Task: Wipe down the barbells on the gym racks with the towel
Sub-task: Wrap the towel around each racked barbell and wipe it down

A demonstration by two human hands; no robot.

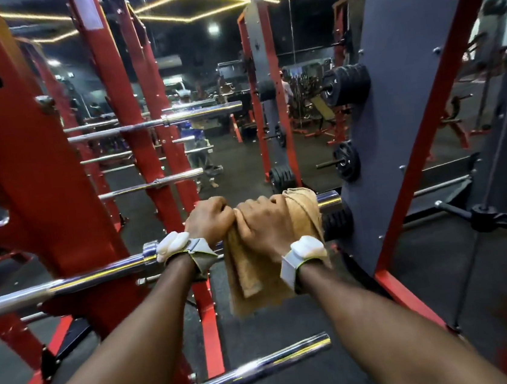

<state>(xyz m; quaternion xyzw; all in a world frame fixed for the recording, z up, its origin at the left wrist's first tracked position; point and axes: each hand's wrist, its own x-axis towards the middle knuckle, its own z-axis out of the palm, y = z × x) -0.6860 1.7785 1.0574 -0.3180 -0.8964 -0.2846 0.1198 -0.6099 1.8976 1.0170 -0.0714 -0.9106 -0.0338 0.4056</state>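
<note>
Fingers [216,207] of the left hand [209,220] curl fully round the barbell [67,284] at frame centre. The right hand [265,226], touching the left, grips the towel [255,276] draped over the same bar. Risk: the chrome sleeve is smooth, cylindrical and glossy, so the cloth may slide without scrubbing, or the bar may roll on the red rack [39,184]. Loose tan terry hangs below and may snag the lower bar [265,361].
</note>
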